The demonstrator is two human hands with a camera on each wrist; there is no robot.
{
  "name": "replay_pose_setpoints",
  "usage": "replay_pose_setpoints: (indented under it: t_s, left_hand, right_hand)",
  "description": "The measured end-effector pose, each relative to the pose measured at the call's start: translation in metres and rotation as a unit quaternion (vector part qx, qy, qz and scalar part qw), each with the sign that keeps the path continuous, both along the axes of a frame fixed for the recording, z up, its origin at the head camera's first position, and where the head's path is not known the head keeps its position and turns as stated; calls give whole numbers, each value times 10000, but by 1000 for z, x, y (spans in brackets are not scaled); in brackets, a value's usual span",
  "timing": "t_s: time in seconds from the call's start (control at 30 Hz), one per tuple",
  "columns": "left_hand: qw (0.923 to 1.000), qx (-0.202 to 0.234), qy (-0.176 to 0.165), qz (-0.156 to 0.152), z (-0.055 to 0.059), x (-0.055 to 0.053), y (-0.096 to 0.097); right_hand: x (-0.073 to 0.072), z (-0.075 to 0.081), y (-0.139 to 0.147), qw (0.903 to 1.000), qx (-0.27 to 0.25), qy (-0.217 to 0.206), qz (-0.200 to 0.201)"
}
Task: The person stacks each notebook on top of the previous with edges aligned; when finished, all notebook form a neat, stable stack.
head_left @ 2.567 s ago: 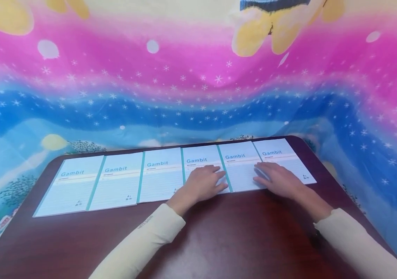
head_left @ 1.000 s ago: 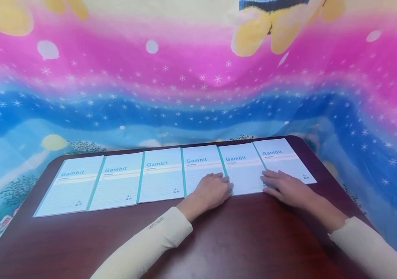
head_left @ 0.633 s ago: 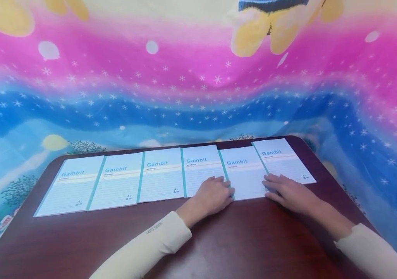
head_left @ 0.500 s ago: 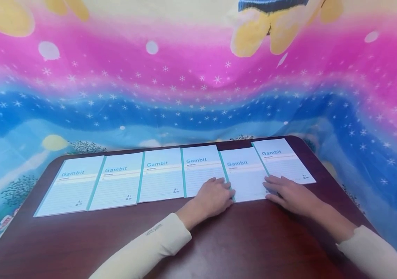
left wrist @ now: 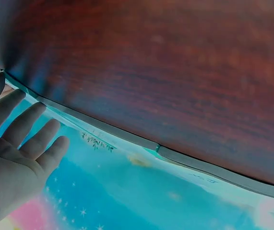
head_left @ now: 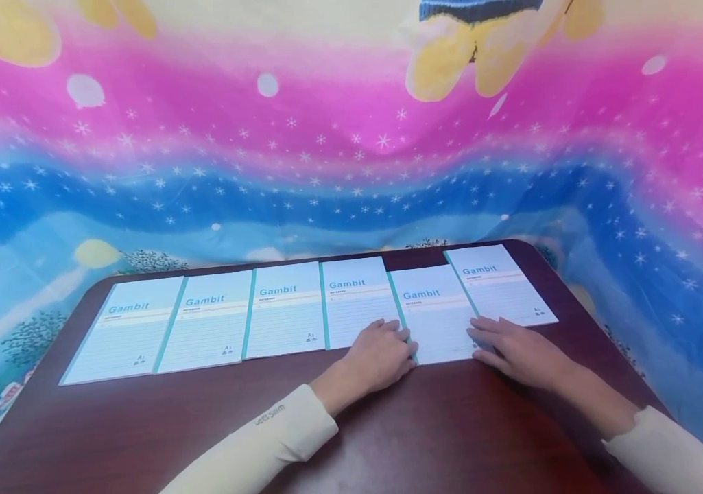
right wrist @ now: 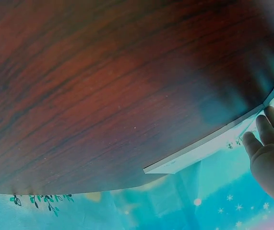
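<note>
Six books are lying in a row along the far side of the dark desk (head_left: 351,446), covers up, each showing the blue word "Gambit". The fifth book (head_left: 437,312) from the left is sitting between the two hands, flat on the desk and nearer the person than its neighbours, so a strip of desk is showing beyond its far edge.

The left hand (head_left: 380,353) is resting across the near right corner of the fourth book (head_left: 357,298), its fingertips touching the fifth book's green spine. The right hand (head_left: 518,350) is touching the fifth book's near right corner and partly hiding it, while its fingers are also crossing the near left corner of the sixth book (head_left: 505,285). Neither hand is closing around anything: the left grip is lying relaxed with fingers slightly apart, and the right grip is lying loose with fingers extended.

The first book (head_left: 123,336), second book (head_left: 206,322) and third book (head_left: 286,312) are lying side by side, well apart from the right hand. A printed cloth (head_left: 326,195) is hanging behind the desk, showing pink and blue bands with white snowflakes. Pale sleeves (head_left: 265,436) are covering both forearms, the left one bearing small dark lettering. In both wrist views, the bare desk is filling much of the picture.
</note>
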State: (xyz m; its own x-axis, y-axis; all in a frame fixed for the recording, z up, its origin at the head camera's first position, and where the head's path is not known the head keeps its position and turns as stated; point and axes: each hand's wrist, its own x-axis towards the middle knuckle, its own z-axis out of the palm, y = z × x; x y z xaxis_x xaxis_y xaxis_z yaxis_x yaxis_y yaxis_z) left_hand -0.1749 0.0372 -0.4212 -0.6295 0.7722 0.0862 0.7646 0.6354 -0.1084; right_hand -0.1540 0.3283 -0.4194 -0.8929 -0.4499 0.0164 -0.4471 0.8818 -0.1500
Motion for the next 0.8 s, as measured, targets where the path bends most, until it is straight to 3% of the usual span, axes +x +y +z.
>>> replay_pose_setpoints:
  t_s: [0.23, 0.37, 0.5, 0.63, 0.8]
  left_hand:
    - [9990, 261, -308, 177, 4, 1, -2]
    - [9964, 680, -363, 341, 7, 3, -3]
    - [9878, 1227, -766, 578, 10, 4, -3]
    - [9664, 1810, -1587, 906, 12, 3, -4]
    - [9264, 2381, -2573, 1373, 13, 2, -5]
  right_hand:
    - [1, 1, -2, 9999, -39, 160, -52]
    - [0, 5, -3, 9984, -369, 101, -421]
    - [-4, 10, 0, 9920, -876, -204, -883]
    - [-10, 14, 4, 9827, -1283, -719, -1130]
    - [-13, 16, 7, 9713, -1575, -1259, -1263]
